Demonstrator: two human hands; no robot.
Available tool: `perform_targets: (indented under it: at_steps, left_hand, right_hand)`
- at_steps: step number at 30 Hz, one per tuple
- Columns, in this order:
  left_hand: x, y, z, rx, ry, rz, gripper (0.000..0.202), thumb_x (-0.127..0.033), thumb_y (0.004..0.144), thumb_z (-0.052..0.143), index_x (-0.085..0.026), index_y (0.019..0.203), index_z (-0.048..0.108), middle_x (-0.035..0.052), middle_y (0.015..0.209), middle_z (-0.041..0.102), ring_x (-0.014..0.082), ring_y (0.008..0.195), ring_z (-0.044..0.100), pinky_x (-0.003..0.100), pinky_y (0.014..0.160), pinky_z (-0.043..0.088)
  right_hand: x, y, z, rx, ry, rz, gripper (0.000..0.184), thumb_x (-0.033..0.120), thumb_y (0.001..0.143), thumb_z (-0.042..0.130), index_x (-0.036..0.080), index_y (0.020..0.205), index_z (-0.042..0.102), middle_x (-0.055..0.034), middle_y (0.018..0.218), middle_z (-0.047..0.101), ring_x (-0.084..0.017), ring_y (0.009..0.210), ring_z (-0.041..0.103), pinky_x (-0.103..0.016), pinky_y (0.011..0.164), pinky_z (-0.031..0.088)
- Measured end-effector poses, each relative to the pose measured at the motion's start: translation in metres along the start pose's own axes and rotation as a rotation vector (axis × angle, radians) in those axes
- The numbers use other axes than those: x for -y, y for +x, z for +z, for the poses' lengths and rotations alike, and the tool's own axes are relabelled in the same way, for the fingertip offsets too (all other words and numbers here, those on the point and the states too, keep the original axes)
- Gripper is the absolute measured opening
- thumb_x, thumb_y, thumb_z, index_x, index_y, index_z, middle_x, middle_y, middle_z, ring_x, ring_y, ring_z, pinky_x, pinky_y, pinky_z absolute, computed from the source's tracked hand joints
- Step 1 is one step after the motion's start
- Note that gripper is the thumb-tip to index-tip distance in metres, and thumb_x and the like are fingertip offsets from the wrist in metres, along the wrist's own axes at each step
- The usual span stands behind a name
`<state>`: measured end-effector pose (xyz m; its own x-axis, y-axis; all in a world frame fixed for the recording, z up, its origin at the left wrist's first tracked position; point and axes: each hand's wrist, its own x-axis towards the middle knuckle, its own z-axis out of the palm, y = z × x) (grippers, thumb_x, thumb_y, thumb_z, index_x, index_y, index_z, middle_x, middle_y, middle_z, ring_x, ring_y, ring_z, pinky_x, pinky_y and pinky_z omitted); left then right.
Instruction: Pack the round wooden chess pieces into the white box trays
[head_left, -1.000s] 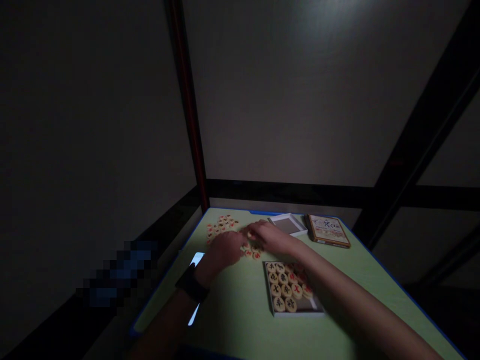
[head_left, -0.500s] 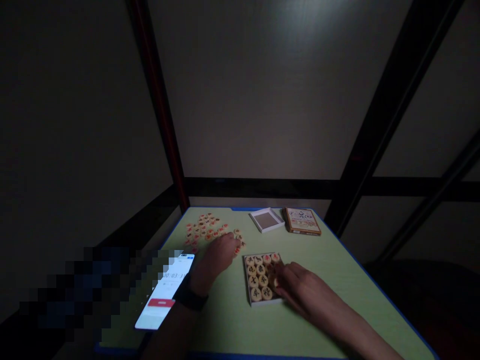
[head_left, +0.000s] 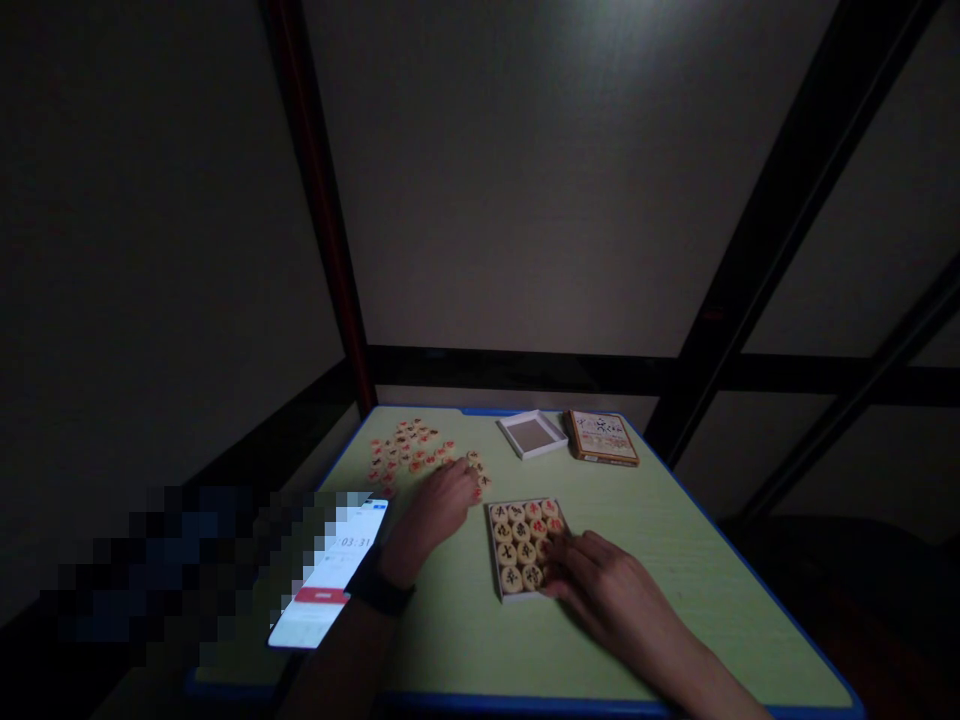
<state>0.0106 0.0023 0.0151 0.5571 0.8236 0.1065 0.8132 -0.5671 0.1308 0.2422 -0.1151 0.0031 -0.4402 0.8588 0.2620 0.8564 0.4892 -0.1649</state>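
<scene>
An open white box (head_left: 497,565) holds round wooden xiangqi pieces in rows, some with black characters and some with red. Over the box's right side is my right hand (head_left: 600,570), its fingers closed on a xiangqi piece (head_left: 541,552) that they partly cover. My left hand (head_left: 442,495) lies farther back, fingers curled down at the near right edge of a spread of loose xiangqi pieces (head_left: 416,460). A red-marked piece (head_left: 476,495) shows by its fingertips. Whatever lies under those fingers is hidden.
A lit phone (head_left: 330,575) showing a timer is beside my left wrist. At the back are a shallow white box lid (head_left: 532,435) and a printed box (head_left: 602,438). The green table (head_left: 480,650) has a blue edge, with walls behind it and at the left.
My right hand has lowered toward the box, and red-marked pieces now show in its right column where the fingers were. My left hand stays by the loose pieces. The view has shifted slightly.
</scene>
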Motion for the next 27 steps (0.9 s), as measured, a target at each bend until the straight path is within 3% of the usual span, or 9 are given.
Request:
perform_targets:
  at_steps: [6, 10, 14, 18, 21, 27]
  left_hand:
    - [-0.003, 0.004, -0.003, -0.063, -0.013, -0.028, 0.012, -0.017, 0.092, 0.048, -0.016, 0.099, 0.058, 0.0107, 0.109, 0.062, 0.022, 0.107, 0.055, 0.034, 0.097, 0.042]
    - [-0.003, 0.008, -0.001, -0.059, -0.101, -0.054, 0.014, -0.019, 0.095, 0.045, -0.017, 0.103, 0.056, 0.0087, 0.107, 0.064, 0.0199, 0.105, 0.057, 0.031, 0.096, 0.043]
    - [-0.013, 0.005, 0.001, -0.118, -0.223, -0.023, 0.016, -0.023, 0.097, 0.042, -0.02, 0.104, 0.056, 0.0047, 0.104, 0.065, 0.0167, 0.101, 0.06, 0.027, 0.091, 0.045]
    - [-0.03, 0.003, 0.003, -0.291, -0.25, 0.091, 0.023, -0.021, 0.097, 0.042, -0.022, 0.117, 0.054, 0.004, 0.114, 0.063, 0.015, 0.106, 0.059, 0.027, 0.095, 0.047]
    - [-0.04, 0.003, 0.005, -0.373, -0.257, 0.204, 0.021, -0.019, 0.096, 0.044, -0.022, 0.114, 0.056, 0.0035, 0.111, 0.064, 0.0145, 0.103, 0.061, 0.028, 0.093, 0.05]
    - [-0.053, -0.001, 0.01, -0.507, -0.164, 0.287, 0.009, -0.024, 0.093, 0.054, -0.019, 0.098, 0.06, 0.0034, 0.097, 0.068, 0.0168, 0.091, 0.064, 0.032, 0.085, 0.055]
  right_hand:
    - [0.001, -0.001, -0.001, 0.006, 0.073, 0.051, 0.019, 0.029, 0.091, 0.056, 0.018, 0.104, 0.065, -0.0098, 0.092, 0.069, -0.022, 0.083, 0.064, -0.031, 0.071, 0.048]
    - [0.001, -0.005, -0.005, 0.019, 0.132, 0.085, 0.021, 0.031, 0.089, 0.058, 0.018, 0.105, 0.064, -0.0087, 0.087, 0.067, -0.021, 0.077, 0.063, -0.029, 0.067, 0.047]
    - [-0.001, 0.001, -0.015, -0.016, 0.243, 0.153, 0.02, 0.033, 0.09, 0.054, 0.018, 0.094, 0.067, -0.0086, 0.084, 0.067, -0.022, 0.077, 0.063, -0.032, 0.068, 0.047]
    - [-0.007, 0.028, -0.014, -0.226, 0.517, 0.259, 0.025, 0.036, 0.093, 0.048, 0.019, 0.098, 0.065, -0.0079, 0.092, 0.07, -0.02, 0.081, 0.065, -0.031, 0.074, 0.048]
    - [-0.014, 0.052, -0.004, -0.336, 0.732, 0.322, 0.029, 0.04, 0.089, 0.054, 0.019, 0.108, 0.06, -0.0066, 0.095, 0.071, -0.019, 0.079, 0.066, -0.03, 0.072, 0.05]
    - [-0.016, 0.074, 0.008, -0.318, 1.096, 0.407, 0.041, 0.05, 0.07, 0.074, 0.017, 0.091, 0.06, -0.0006, 0.069, 0.066, -0.016, 0.061, 0.061, -0.026, 0.056, 0.047]
